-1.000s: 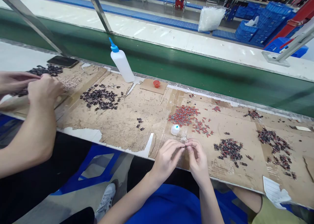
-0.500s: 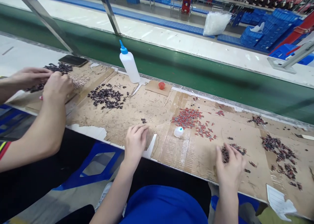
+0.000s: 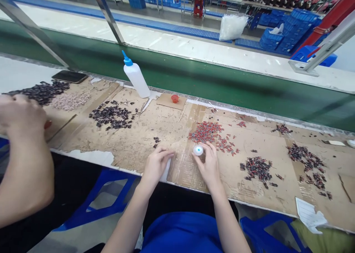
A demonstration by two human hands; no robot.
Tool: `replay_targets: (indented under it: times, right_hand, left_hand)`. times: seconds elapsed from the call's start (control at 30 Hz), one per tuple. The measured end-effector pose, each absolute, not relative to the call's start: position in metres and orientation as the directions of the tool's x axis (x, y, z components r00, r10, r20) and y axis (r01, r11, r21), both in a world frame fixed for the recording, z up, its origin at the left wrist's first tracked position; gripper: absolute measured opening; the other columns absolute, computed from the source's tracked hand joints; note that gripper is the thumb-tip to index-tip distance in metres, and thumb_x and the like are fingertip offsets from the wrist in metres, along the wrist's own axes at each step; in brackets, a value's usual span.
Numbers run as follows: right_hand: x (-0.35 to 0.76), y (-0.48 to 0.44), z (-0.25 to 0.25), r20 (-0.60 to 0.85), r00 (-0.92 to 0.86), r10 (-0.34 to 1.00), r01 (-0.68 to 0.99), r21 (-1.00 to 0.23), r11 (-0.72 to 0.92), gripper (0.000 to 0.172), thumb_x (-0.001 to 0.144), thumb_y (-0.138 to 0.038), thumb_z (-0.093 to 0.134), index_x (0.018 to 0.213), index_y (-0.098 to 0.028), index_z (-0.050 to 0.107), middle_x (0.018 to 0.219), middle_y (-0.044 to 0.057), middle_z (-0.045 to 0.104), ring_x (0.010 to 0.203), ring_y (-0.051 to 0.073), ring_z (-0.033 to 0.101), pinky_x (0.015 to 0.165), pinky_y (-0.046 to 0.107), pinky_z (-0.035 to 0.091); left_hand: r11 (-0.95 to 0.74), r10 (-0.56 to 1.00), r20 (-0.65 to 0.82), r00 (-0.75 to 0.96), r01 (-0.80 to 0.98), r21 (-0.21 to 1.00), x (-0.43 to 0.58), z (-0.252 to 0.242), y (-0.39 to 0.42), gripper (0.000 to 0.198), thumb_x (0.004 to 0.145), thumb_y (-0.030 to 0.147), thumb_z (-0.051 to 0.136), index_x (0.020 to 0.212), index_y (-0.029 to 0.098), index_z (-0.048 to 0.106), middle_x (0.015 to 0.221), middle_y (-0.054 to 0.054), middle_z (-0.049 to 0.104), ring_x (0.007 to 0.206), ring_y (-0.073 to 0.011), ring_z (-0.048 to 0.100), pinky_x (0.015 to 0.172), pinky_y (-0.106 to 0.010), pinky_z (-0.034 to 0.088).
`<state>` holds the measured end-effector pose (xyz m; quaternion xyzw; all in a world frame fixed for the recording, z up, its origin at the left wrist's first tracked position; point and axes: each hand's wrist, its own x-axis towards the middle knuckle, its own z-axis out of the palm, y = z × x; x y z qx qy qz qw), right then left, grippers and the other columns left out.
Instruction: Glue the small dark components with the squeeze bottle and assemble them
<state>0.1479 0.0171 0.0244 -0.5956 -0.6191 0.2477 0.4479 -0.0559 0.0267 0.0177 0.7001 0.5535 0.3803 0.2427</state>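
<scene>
My right hand [image 3: 208, 165] lies on the cardboard-covered bench [image 3: 138, 142], its fingers curled and pinched against the right side of a small white cap [image 3: 198, 150]. What the fingers pinch is too small to make out. My left hand [image 3: 157, 163] rests flat by the front edge, fingers stretched toward the right, nothing visible in it. A heap of small red parts [image 3: 205, 131] lies just behind the cap. A heap of dark parts [image 3: 256, 168] sits to the right of my right hand.
A white squeeze bottle [image 3: 135, 78] with a blue nozzle and a red cap [image 3: 174, 98] stand at the back. More dark heaps lie at the left [image 3: 111, 116] and right [image 3: 305, 157]. A co-worker's hands [image 3: 22, 114] work at far left. A green conveyor [image 3: 210, 83] runs behind.
My right hand left the dark heap and came left to the white cap. My left hand shifted slightly right along the front edge. The co-worker's hands moved toward the bench edge.
</scene>
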Motion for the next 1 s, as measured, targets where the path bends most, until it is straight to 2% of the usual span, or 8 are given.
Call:
replay_targets:
  times: [0.1,0.17,0.23,0.37,0.53,0.77,0.9,1.0]
  right_hand:
    - [0.153,0.006,0.032,0.106,0.175,0.979,0.281,-0.958,0.053,0.027,0.078,-0.036,0.068,0.099,-0.021,0.060,0.105,0.009,0.070,0.100,0.024,0.064,0.090,0.041,0.049]
    - [0.159,-0.001,0.033,0.033,0.213,0.976,0.125,-0.992,0.006,0.028,0.074,-0.038,0.072,0.092,-0.020,0.060,0.091,0.005,0.070,0.083,0.020,0.066,0.077,0.034,0.052]
    - [0.166,-0.007,0.032,0.012,0.295,0.955,0.014,-1.000,0.008,0.029,0.070,-0.040,0.074,0.085,-0.019,0.061,0.076,0.001,0.066,0.068,0.016,0.061,0.064,0.029,0.049]
    - [0.179,-0.012,0.028,-0.040,0.483,0.875,-0.169,-0.984,0.048,0.027,0.069,-0.042,0.072,0.069,-0.018,0.059,0.055,-0.005,0.049,0.049,0.009,0.042,0.047,0.024,0.035]
    - [0.183,-0.009,0.032,-0.110,0.551,0.828,-0.355,-0.928,0.112,0.026,0.061,-0.035,0.075,0.062,-0.019,0.055,0.053,-0.005,0.047,0.046,0.007,0.034,0.042,0.022,0.026]
    - [0.179,-0.005,0.031,-0.166,0.543,0.823,-0.376,-0.925,0.061,0.030,0.070,-0.048,0.065,0.068,-0.021,0.054,0.054,-0.003,0.053,0.043,0.009,0.042,0.038,0.022,0.029]
    - [0.173,-0.010,0.024,-0.082,0.561,0.824,-0.129,-0.992,-0.011,0.036,0.069,-0.049,0.071,0.059,-0.019,0.052,0.047,-0.005,0.049,0.042,0.009,0.043,0.043,0.023,0.035]
    - [0.170,-0.012,0.023,-0.037,0.526,0.850,0.024,-0.998,-0.058,0.036,0.070,-0.050,0.070,0.060,-0.018,0.056,0.052,-0.002,0.056,0.048,0.013,0.051,0.049,0.026,0.043]
  left_hand:
    - [-0.291,0.956,0.238,0.170,0.445,0.847,-0.031,0.016,0.017,0.021,0.088,0.031,0.059,0.082,0.021,0.076,0.079,-0.005,0.071,0.073,-0.0176,0.067,0.069,-0.028,0.054]
    - [-0.299,0.953,0.243,0.179,0.450,0.842,-0.015,0.012,0.012,0.021,0.089,0.031,0.059,0.082,0.021,0.076,0.078,-0.005,0.072,0.073,-0.0176,0.066,0.070,-0.030,0.054]
    - [-0.325,0.946,0.280,0.164,0.504,0.800,-0.006,0.007,0.009,0.018,0.088,0.029,0.061,0.080,0.023,0.075,0.075,-0.004,0.072,0.076,-0.0196,0.063,0.074,-0.034,0.053]
    - [-0.359,0.931,0.328,0.158,0.549,0.755,-0.004,0.001,0.009,0.009,0.084,0.029,0.068,0.081,0.025,0.076,0.079,-0.005,0.072,0.083,-0.0220,0.058,0.078,-0.038,0.050]
    - [-0.384,0.923,0.316,0.219,0.507,0.772,-0.012,0.000,0.009,0.013,0.083,0.029,0.069,0.094,0.027,0.075,0.089,-0.005,0.076,0.094,-0.0239,0.063,0.085,-0.042,0.049]
    - [-0.318,0.948,0.279,0.154,0.504,0.803,-0.013,0.001,0.008,0.011,0.082,0.025,0.068,0.089,0.027,0.076,0.087,-0.005,0.077,0.092,-0.0231,0.069,0.086,-0.042,0.052]
    - [-0.281,0.959,0.255,0.121,0.476,0.833,-0.012,0.001,0.008,0.010,0.079,0.025,0.071,0.088,0.025,0.076,0.081,-0.004,0.077,0.089,-0.0232,0.070,0.085,-0.041,0.051]
    - [-0.265,0.964,0.242,0.109,0.466,0.844,-0.012,0.001,0.008,0.010,0.078,0.025,0.072,0.087,0.025,0.076,0.081,-0.004,0.077,0.088,-0.0232,0.070,0.085,-0.041,0.051]
